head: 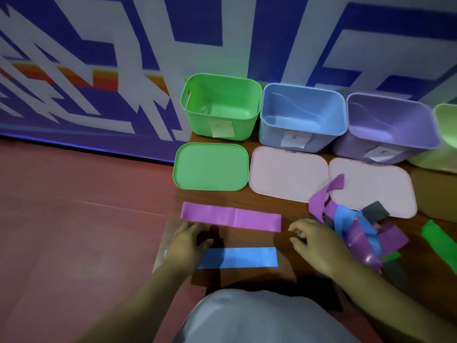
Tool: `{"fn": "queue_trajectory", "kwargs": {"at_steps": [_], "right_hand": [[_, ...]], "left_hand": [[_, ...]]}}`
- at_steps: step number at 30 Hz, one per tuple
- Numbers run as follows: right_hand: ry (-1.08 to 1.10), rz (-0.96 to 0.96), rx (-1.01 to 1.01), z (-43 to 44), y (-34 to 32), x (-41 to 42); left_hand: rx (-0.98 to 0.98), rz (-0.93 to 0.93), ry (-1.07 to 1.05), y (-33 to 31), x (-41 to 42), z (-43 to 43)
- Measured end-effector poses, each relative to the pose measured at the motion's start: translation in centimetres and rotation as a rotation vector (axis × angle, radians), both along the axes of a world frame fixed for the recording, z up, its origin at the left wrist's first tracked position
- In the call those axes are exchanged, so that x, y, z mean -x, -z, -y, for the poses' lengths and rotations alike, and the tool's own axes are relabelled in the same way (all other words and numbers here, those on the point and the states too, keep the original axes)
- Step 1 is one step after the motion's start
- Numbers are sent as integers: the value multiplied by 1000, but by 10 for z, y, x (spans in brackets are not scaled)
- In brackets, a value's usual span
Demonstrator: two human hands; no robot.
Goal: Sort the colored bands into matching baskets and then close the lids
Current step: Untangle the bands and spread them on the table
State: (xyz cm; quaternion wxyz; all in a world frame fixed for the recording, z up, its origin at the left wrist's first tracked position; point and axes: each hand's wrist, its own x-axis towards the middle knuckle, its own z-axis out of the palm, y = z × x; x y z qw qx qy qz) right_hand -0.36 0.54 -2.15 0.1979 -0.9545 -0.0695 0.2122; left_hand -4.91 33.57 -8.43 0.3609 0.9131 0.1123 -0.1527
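Just in front of the green lid (211, 167), a purple band (231, 217) lies flat on the table (247, 278). Nearer still is a blue band (242, 257), its left end under the left hand (190, 243), whose fingers are straight and slightly apart. To the lid's right, the right hand (316, 246) curls loosely beside a tangled heap of bands (363, 231), and I cannot tell if it pinches anything.

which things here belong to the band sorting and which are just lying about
Job: green basket, blue basket, purple basket, green lid, left pink lid, right pink lid, flat purple band, flat blue band, tangled band pile, loose green band.
Just there: patterned wall, red floor.
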Motion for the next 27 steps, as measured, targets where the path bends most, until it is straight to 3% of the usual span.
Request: {"fn": "queue_trajectory", "kwargs": {"at_steps": [7, 11, 18, 23, 27], "right_hand": [[-8, 10, 108, 53, -3, -2], [-30, -17, 73, 79, -12, 0], [-107, -82, -25, 114, -7, 1], [-82, -97, -94, 136, -3, -5], [-73, -66, -136, 149, -1, -10]], "left_hand": [[112, 15, 184, -9, -22, 79], [166, 23, 302, -11, -36, 122], [141, 49, 496, -18, -56, 184], [-26, 90, 665, -14, -62, 218], [11, 165, 667, -8, -71, 231]]}}
